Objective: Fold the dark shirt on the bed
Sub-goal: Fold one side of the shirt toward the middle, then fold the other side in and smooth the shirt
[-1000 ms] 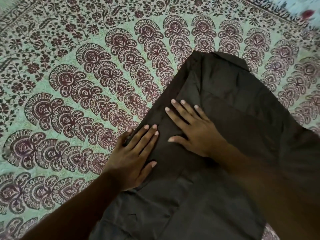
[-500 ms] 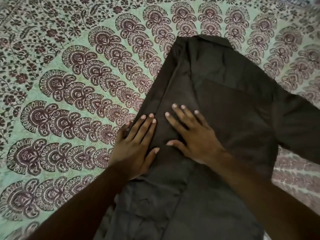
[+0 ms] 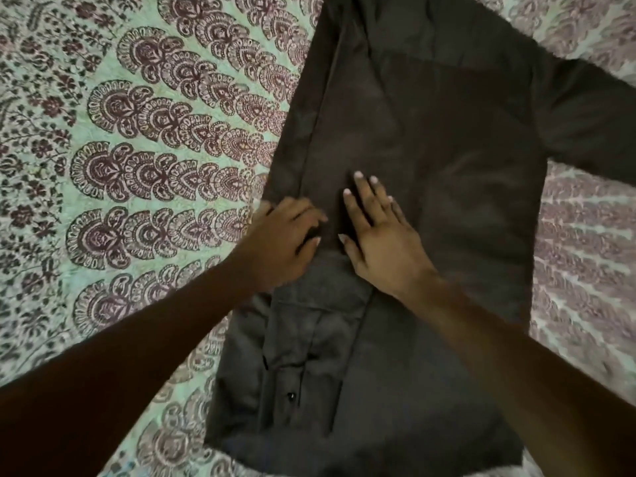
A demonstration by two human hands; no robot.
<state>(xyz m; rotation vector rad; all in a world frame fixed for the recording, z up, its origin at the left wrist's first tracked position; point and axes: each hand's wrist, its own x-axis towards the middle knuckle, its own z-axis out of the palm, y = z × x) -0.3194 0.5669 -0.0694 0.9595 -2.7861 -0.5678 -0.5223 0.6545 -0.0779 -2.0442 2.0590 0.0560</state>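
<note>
The dark shirt (image 3: pixel 430 139) lies flat on the bed, its left side folded inward along a long crease. One sleeve (image 3: pixel 592 115) sticks out to the right. My left hand (image 3: pixel 282 242) rests on the folded left edge, fingers curled and blurred. Beside it, my right hand (image 3: pixel 382 239) lies palm down with fingers spread on the shirt's middle. A buttoned placket with one button (image 3: pixel 291 395) shows near the bottom.
The bed is covered by a pale green sheet (image 3: pixel 137 166) printed with maroon paisley fans and flowers. It surrounds the shirt on the left, at the lower left and on the right.
The view has shifted so the shirt's top runs out of frame and its right sleeve shows more. My left hand's fingers have curled from flat, and both hands sit slightly lower on the shirt.
</note>
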